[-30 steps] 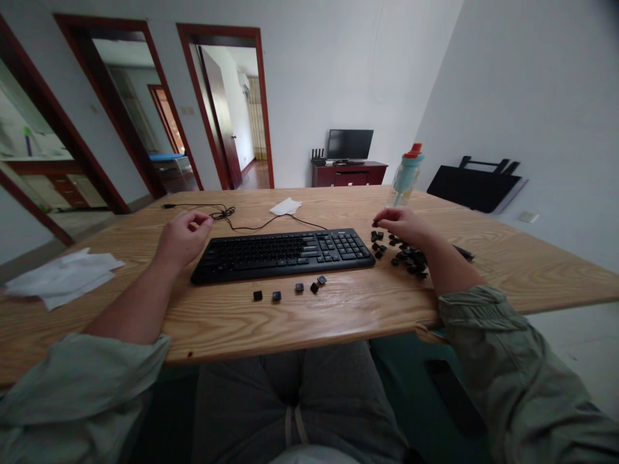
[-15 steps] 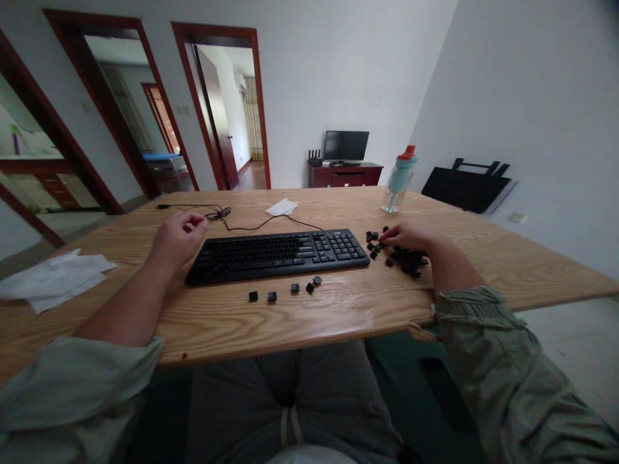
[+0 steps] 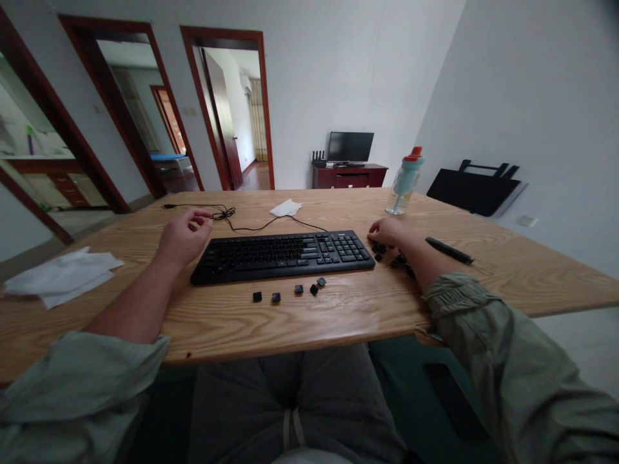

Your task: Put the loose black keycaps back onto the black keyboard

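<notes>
A black keyboard (image 3: 285, 254) lies in front of me, with bare patches where keycaps are off in its left and middle part. Beside its left end my left hand (image 3: 186, 235) rests on the table, fingers loosely curled and apart, nothing seen in them. My right hand (image 3: 389, 231) is just past the keyboard's right end, fingertips drawn together and pointing down at black keycaps (image 3: 378, 256). What those fingertips hold is hidden. My right wrist covers part of the keycap pile (image 3: 399, 261). Several loose keycaps (image 3: 298, 289) lie in front of the keyboard.
A black pen-like tool (image 3: 449, 250) lies right of my right forearm. Behind stands a water bottle (image 3: 405, 183) with a red cap. The cable (image 3: 256, 229) runs behind the keyboard near a white paper (image 3: 286, 207). More white sheets (image 3: 62, 274) lie at the left.
My right hand has moved left and slightly away from me, toward the keyboard's end. The black pen-like tool has come out from behind my right arm. My left hand stays almost still.
</notes>
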Action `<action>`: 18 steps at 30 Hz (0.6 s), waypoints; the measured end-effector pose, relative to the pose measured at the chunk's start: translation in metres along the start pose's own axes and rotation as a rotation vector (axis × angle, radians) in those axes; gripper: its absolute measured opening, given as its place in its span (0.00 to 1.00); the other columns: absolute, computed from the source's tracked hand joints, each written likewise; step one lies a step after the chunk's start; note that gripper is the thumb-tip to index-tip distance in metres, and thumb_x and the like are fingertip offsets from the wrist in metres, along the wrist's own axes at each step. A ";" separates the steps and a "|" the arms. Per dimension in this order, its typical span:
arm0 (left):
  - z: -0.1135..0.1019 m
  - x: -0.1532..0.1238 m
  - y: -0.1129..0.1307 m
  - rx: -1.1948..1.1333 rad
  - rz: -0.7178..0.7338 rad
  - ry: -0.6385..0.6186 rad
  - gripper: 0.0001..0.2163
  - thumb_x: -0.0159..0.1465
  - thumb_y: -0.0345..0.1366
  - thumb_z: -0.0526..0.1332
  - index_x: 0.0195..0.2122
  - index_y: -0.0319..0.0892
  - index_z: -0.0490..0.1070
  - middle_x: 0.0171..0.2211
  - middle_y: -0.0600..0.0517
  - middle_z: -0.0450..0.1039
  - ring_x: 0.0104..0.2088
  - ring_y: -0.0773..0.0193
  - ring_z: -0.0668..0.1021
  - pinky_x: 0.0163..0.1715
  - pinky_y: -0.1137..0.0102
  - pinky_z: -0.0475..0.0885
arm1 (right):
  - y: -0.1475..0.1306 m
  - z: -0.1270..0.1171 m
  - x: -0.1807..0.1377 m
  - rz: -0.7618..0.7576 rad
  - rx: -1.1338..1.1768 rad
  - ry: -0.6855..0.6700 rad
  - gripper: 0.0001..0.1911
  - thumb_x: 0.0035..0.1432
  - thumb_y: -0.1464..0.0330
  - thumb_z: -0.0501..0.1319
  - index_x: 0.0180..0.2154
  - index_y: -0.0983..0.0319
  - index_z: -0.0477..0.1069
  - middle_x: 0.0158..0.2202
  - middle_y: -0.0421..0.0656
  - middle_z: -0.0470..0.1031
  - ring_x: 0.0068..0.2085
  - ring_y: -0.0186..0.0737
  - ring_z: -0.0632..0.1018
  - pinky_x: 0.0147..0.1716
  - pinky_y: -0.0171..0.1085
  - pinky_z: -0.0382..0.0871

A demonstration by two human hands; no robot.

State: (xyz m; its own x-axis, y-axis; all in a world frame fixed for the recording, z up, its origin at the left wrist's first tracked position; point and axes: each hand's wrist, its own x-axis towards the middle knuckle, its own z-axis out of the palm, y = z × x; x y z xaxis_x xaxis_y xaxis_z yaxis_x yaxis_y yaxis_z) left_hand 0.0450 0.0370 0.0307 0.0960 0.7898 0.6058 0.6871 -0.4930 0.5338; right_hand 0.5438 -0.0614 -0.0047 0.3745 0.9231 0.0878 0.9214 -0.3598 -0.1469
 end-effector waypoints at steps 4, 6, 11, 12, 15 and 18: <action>0.001 0.001 -0.001 -0.012 0.007 -0.015 0.11 0.59 0.41 0.60 0.41 0.46 0.75 0.34 0.53 0.73 0.27 0.66 0.71 0.31 0.68 0.68 | -0.002 -0.002 -0.003 -0.010 0.069 0.000 0.12 0.55 0.64 0.65 0.38 0.64 0.82 0.35 0.52 0.82 0.34 0.46 0.81 0.35 0.38 0.73; 0.000 0.001 -0.002 -0.019 -0.001 -0.006 0.10 0.59 0.41 0.61 0.40 0.47 0.75 0.34 0.52 0.73 0.27 0.65 0.71 0.31 0.68 0.68 | -0.002 -0.006 -0.007 -0.029 0.115 0.014 0.14 0.57 0.64 0.63 0.41 0.65 0.82 0.39 0.52 0.83 0.36 0.45 0.81 0.37 0.37 0.73; 0.001 0.002 -0.004 -0.032 0.008 -0.007 0.10 0.59 0.41 0.60 0.40 0.47 0.74 0.34 0.52 0.73 0.28 0.63 0.72 0.32 0.67 0.68 | 0.003 -0.013 -0.021 -0.158 0.631 0.056 0.20 0.62 0.58 0.58 0.49 0.61 0.80 0.46 0.47 0.82 0.37 0.38 0.77 0.35 0.33 0.70; 0.001 0.001 -0.004 -0.034 0.013 -0.013 0.10 0.59 0.42 0.60 0.40 0.47 0.74 0.34 0.52 0.73 0.28 0.63 0.72 0.32 0.67 0.68 | 0.003 -0.013 -0.023 -0.185 0.799 0.063 0.21 0.60 0.57 0.60 0.49 0.62 0.79 0.46 0.47 0.82 0.35 0.36 0.75 0.32 0.33 0.69; 0.001 0.001 -0.004 -0.043 0.018 -0.025 0.11 0.58 0.42 0.60 0.40 0.46 0.74 0.33 0.52 0.73 0.29 0.63 0.72 0.32 0.67 0.68 | 0.002 -0.012 -0.027 -0.232 1.120 0.061 0.23 0.53 0.54 0.66 0.46 0.62 0.80 0.44 0.49 0.82 0.29 0.32 0.69 0.27 0.33 0.64; 0.001 0.001 -0.004 -0.047 0.028 -0.030 0.11 0.58 0.42 0.60 0.40 0.46 0.74 0.34 0.52 0.73 0.28 0.63 0.71 0.31 0.67 0.68 | -0.001 -0.013 -0.029 -0.245 1.191 0.018 0.23 0.50 0.55 0.70 0.44 0.62 0.81 0.43 0.49 0.82 0.28 0.31 0.66 0.26 0.33 0.61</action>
State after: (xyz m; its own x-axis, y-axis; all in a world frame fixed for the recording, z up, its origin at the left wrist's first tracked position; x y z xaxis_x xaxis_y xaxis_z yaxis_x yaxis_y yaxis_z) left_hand 0.0430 0.0402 0.0285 0.1368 0.7861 0.6028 0.6496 -0.5306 0.5445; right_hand 0.5333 -0.0898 0.0055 0.2140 0.9436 0.2528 0.2991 0.1830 -0.9365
